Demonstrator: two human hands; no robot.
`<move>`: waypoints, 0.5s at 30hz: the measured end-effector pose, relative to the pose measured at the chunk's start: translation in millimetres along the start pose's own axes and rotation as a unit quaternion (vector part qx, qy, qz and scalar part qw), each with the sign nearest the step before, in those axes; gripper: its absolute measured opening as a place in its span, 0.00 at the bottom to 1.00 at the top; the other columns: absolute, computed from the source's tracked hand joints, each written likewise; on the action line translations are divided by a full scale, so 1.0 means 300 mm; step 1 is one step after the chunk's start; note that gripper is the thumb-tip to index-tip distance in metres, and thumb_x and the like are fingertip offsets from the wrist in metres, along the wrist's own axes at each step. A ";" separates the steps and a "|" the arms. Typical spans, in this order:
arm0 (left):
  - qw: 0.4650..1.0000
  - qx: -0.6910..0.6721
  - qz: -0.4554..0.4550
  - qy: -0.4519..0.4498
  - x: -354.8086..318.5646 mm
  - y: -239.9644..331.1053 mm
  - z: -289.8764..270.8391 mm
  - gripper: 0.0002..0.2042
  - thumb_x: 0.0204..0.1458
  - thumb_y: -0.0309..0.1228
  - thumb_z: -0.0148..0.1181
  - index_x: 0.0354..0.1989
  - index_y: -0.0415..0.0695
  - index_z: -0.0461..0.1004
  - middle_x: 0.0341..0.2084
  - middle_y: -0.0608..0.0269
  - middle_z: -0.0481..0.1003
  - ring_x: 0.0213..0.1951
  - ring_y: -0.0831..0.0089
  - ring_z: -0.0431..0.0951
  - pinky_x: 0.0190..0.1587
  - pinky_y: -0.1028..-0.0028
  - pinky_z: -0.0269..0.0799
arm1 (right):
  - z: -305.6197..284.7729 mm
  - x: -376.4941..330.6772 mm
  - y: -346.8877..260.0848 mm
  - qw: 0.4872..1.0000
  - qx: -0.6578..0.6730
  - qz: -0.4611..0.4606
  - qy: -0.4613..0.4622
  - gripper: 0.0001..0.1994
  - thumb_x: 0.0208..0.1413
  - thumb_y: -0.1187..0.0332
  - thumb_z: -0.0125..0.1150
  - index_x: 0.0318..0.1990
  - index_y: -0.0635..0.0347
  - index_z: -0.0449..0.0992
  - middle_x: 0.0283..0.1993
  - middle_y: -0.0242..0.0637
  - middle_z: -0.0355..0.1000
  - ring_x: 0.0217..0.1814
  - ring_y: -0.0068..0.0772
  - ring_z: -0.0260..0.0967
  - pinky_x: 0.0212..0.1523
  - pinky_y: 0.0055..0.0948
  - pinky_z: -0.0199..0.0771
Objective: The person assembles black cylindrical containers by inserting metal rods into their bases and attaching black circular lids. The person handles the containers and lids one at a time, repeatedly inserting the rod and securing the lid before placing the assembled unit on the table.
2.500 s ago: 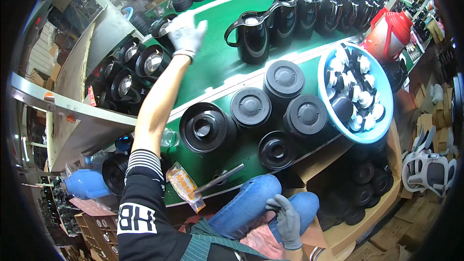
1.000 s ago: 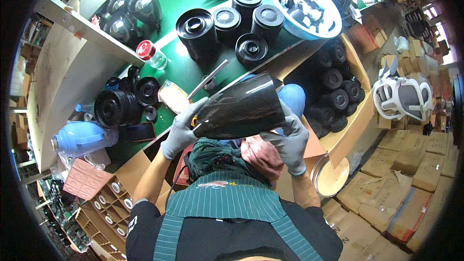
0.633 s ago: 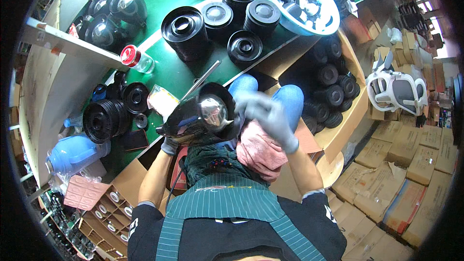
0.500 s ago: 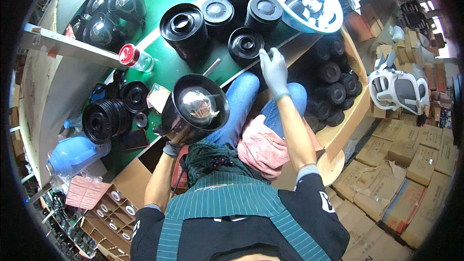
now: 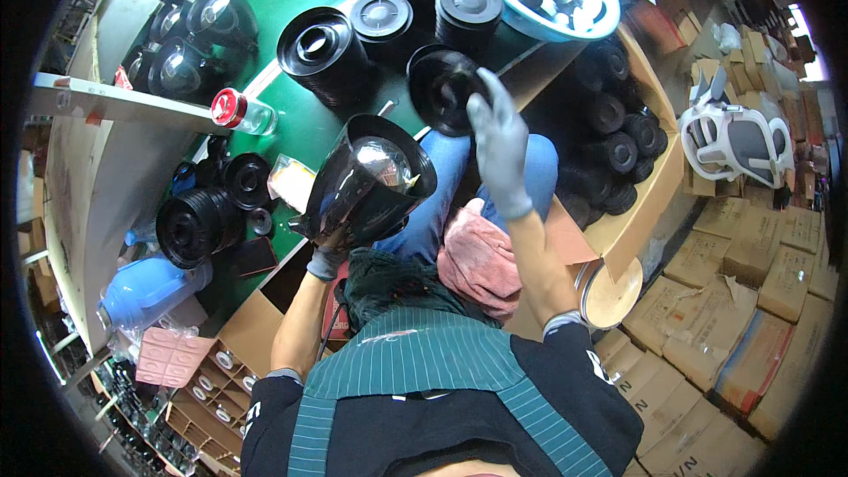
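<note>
While the left gray-gloved hand [image 5: 327,256] clasps a glossy black tapered shell [image 5: 349,193] by the near edge of the green worktop [image 5: 291,0], right gray-gloved hand [image 5: 502,146] pinching a round black ring [image 5: 433,91] at that edge, 3 flat-topped black stacks [image 5: 382,16] beyond.

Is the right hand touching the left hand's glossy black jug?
No, the gray-gloved right hand holds a round black plastic piece, clear of that jug.

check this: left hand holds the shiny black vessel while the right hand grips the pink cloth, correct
Not quite: in the head view, the right hand grips a round black part by its edge, not the pink cloth. The left hand does hold the shiny black vessel.
</note>
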State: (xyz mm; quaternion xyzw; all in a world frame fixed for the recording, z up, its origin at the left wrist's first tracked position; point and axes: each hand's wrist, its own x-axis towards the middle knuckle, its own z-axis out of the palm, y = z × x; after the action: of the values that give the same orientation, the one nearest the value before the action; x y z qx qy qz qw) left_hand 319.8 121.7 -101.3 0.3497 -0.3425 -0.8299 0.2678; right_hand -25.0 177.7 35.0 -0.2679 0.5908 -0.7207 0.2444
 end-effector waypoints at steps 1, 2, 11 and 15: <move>1.000 0.008 0.004 -0.005 0.003 0.003 0.019 0.20 0.63 0.31 0.60 0.61 0.36 0.79 0.53 0.49 0.83 0.54 0.57 0.84 0.63 0.60 0.77 | -0.012 -0.083 -0.072 0.995 0.083 0.027 -0.045 0.27 0.70 0.72 0.64 0.74 0.68 0.68 0.69 0.41 0.73 0.60 0.24 0.74 0.56 0.21 0.76; 1.000 0.020 0.010 -0.011 0.009 0.009 0.039 0.20 0.63 0.31 0.61 0.61 0.36 0.79 0.52 0.49 0.83 0.54 0.57 0.84 0.62 0.60 0.77 | -0.026 -0.148 -0.100 0.994 0.082 0.027 -0.074 0.28 0.65 0.76 0.67 0.72 0.68 0.70 0.71 0.42 0.72 0.65 0.28 0.72 0.63 0.27 0.72; 0.976 0.179 0.073 -0.095 0.045 0.092 0.293 0.19 0.61 0.31 0.62 0.59 0.36 0.80 0.51 0.50 0.83 0.53 0.57 0.85 0.61 0.59 0.78 | -0.159 -0.400 -0.135 0.985 0.088 -0.081 -0.127 0.28 0.57 0.72 0.78 0.66 0.62 0.80 0.77 0.49 0.67 0.85 0.47 0.55 0.82 0.41 0.55; 0.963 0.220 0.087 -0.126 0.031 0.121 0.350 0.19 0.60 0.30 0.63 0.58 0.36 0.81 0.50 0.50 0.84 0.52 0.57 0.85 0.60 0.59 0.78 | -0.194 -0.462 -0.157 0.983 0.068 -0.123 -0.117 0.25 0.58 0.71 0.76 0.64 0.59 0.82 0.77 0.48 0.69 0.85 0.52 0.54 0.81 0.46 0.57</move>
State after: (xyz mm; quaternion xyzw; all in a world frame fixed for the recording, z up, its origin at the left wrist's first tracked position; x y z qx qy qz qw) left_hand 241.3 132.9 -23.0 0.2613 -0.5765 -0.7450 0.2107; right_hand 36.0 320.8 58.5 -0.4035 0.4702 -0.7477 0.2388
